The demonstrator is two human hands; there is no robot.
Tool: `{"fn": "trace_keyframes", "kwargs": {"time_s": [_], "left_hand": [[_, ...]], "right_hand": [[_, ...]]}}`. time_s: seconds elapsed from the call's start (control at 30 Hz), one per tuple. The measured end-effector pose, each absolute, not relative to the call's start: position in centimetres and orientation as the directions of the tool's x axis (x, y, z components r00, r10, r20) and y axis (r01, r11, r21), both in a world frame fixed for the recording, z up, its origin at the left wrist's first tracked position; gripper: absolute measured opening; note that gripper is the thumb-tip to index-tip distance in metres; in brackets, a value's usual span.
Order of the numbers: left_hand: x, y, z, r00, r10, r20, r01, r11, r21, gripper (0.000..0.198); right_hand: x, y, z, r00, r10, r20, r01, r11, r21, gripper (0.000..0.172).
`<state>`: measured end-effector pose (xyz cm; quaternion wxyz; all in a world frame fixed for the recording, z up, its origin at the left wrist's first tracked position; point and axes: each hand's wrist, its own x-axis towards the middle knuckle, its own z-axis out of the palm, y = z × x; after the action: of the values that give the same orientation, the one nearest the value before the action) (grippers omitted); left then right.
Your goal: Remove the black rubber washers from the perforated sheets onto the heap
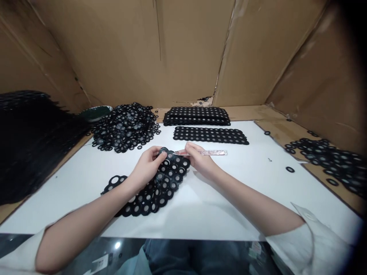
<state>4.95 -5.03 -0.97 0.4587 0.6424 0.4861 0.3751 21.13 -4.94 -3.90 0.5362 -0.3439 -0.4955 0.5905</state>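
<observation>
The left hand pinches a black perforated sheet on the white board; the right hand grips a slim pointed tool, tip at the sheet's one o'clock edge; black rings lie heaped at eleven

I'm seeing matt cardboard at twelve o'clock, smooth tabletop at five, faintly glossy, plastic-looking sheet at seven.

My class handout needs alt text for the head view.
The left hand grips a black sheet of joined rings while the right hand holds a slim pointed tool at its edge, over a white surface. Behind lie loose rings and similar sheets.
</observation>
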Motion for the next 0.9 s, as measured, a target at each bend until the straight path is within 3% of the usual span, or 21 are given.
{"fn": "trace_keyframes", "kwargs": {"time_s": [0.1, 0.23, 0.37, 0.6, 0.9], "left_hand": [[4.8, -5.0, -0.8, 0.268, 0.961, 0.063, 0.343, -0.157, 0.926, 0.025], [4.6, -4.9, -1.0, 0.275, 0.959, 0.072, 0.389, -0.18, 0.904, 0.025], [4.6, -5.0, -1.3, 0.252, 0.968, 0.012, 0.311, -0.093, 0.946, 0.025], [4.8, -4.9, -1.4, 0.268, 0.952, -0.149, 0.156, 0.11, 0.982, 0.026], [5.1, -5.5, -1.3, 0.24, 0.957, -0.162, 0.114, 0.139, 0.984, 0.023]], "right_hand": [[21.3, -4.8, -3.9, -0.205, 0.969, 0.139, -0.331, 0.065, -0.941, 0.022], [21.4, -5.4, -3.4, -0.211, 0.959, 0.186, -0.157, 0.155, -0.975, 0.024], [21.1, -6.3, -3.1, -0.24, 0.946, 0.217, 0.069, 0.239, -0.969, 0.026], [21.5, -5.8, -2.9, -0.19, 0.936, 0.297, -0.001, 0.302, -0.953, 0.025], [21.0, -6.7, -3.0, -0.183, 0.926, 0.329, 0.266, 0.369, -0.89, 0.024]]}}
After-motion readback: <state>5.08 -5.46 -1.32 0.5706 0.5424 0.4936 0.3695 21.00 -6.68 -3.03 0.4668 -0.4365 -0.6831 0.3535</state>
